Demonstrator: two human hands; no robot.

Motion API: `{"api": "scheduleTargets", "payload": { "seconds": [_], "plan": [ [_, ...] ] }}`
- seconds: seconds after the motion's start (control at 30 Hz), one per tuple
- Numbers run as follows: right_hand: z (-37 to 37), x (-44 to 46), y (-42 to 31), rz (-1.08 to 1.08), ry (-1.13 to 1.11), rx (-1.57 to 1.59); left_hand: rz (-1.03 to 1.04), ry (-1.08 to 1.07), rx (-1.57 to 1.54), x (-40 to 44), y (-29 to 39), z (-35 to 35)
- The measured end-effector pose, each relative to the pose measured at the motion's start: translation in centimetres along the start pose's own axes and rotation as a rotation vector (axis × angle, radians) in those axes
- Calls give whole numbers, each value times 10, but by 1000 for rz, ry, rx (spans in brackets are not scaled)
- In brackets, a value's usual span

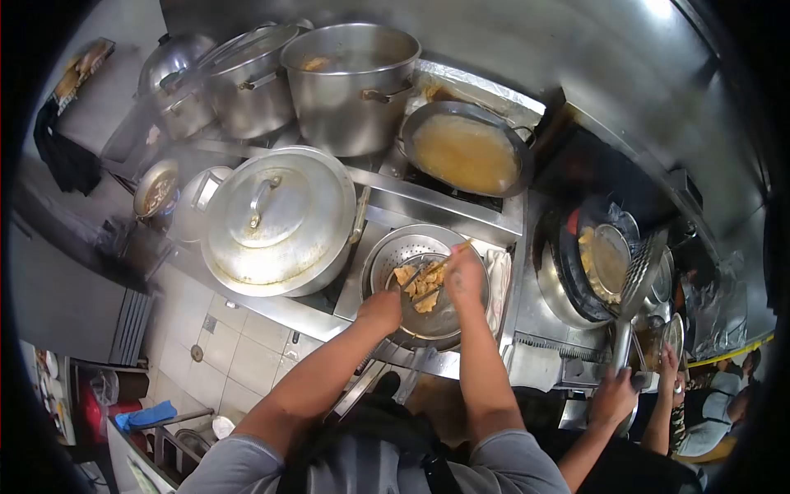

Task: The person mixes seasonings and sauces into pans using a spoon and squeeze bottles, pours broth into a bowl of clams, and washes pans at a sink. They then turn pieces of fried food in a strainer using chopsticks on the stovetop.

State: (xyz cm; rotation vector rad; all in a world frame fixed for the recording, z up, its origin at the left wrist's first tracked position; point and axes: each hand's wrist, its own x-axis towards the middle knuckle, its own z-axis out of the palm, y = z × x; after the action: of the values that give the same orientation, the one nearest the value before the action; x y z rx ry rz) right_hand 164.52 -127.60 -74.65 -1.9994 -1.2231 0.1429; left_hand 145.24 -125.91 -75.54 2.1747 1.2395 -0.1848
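Note:
My right hand (pixel 463 280) is closed around chopsticks (pixel 463 245), whose pale upper ends stick out above the fist. Their lower part points down at browned pieces of food (pixel 424 284). The food lies in a strainer over a wide metal bowl (pixel 436 329), with a perforated colander (pixel 393 245) along its far side. At the bowl's left rim, my left hand (pixel 381 311) is closed too, fingers curled beside the food. What it grips is hidden by the hand.
A large lidded pot (pixel 280 218) stands left of the bowl. Behind are a tall stockpot (pixel 350 90) and a wok of yellowish liquid (pixel 465 152). To the right, a co-worker's hand (pixel 615 395) holds a perforated ladle (pixel 634 288) near another wok (pixel 568 272).

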Motion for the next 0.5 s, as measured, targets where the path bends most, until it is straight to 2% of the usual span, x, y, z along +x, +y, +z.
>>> {"api": "scheduleTargets", "payload": {
  "seconds": [0.03,0.17,0.23,0.3,0.37,0.43,0.5],
  "plan": [
    [9,2,8,-72,-54,-24,13,-3,-7,0,4,-7],
    [-23,0,-30,-27,88,62,9,15,14,0,-1,-3],
    [-4,-1,-8,-82,33,84,9,-12,22,2,2,-4],
    [-19,4,-27,6,30,8,24,5,28,7,3,-9],
    [-46,1,-42,152,118,92,13,-20,34,-1,-2,-3],
    [-35,-1,-23,-10,134,33,-13,-9,-4,-3,2,-9],
    [-12,-5,-8,-37,85,7,-3,5,9,-2,1,-5]
  ]
}}
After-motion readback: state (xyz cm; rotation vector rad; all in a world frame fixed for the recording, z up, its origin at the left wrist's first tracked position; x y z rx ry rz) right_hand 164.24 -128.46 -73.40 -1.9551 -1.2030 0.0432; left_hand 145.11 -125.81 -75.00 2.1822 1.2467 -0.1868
